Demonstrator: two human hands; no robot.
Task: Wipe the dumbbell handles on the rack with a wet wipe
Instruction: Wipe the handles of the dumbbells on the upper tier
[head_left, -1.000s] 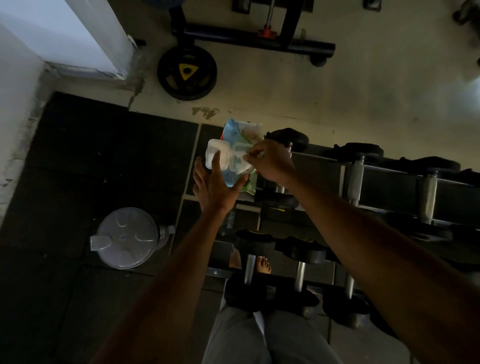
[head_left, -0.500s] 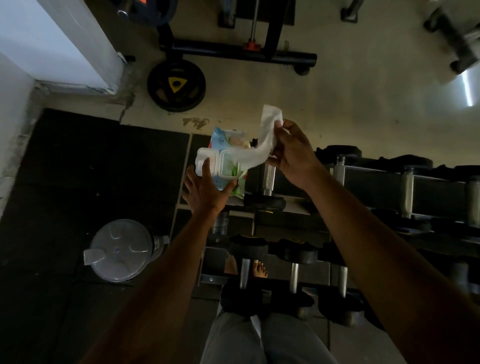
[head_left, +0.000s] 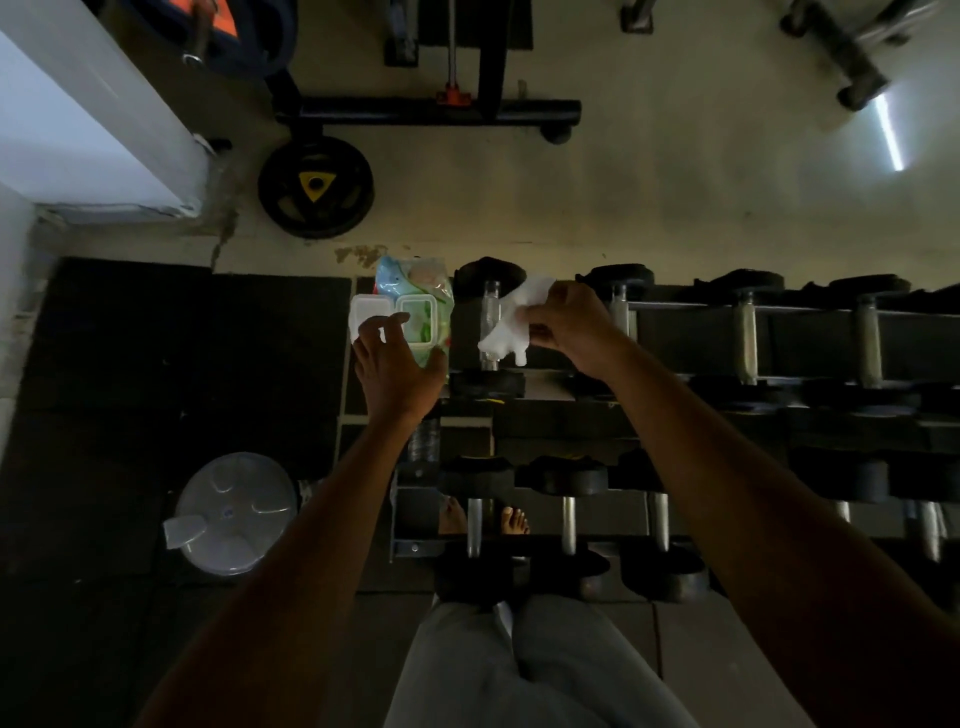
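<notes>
Pulling free of the pack, the crumpled white wet wipe (head_left: 511, 325) now hangs bunched in the right hand (head_left: 569, 327), pinched between thumb and fingers; half a second back it was stretched up in a long strip from the dispenser, and a second back the fingers were only at the opening. Wipe sits just beside, perhaps brushing, the knurled silver handle of the first top-row dumbbell (head_left: 490, 325) on the dark metal dumbbell rack (head_left: 691, 306); contact hard to confirm in this light. Left hand (head_left: 397, 364) rests on the pale blue-and-green soft wipe pack (head_left: 415, 296) at the rack's left end, fingers spread and loosely bent, steadying rather than gripping; its white flip lid (head_left: 366, 312) stands open. Reading: the fetch step is done, wiping proper is about to begin at the leftmost handle. Remaining top-row handles to the right and the lower row of chrome-handled dumbbells (head_left: 569, 525) look untouched, so nearly all the task lies ahead. Lid left open may let the pack dry out. Grey round plastic lid (head_left: 234, 512) lies on the black floor mat, well apart.
</notes>
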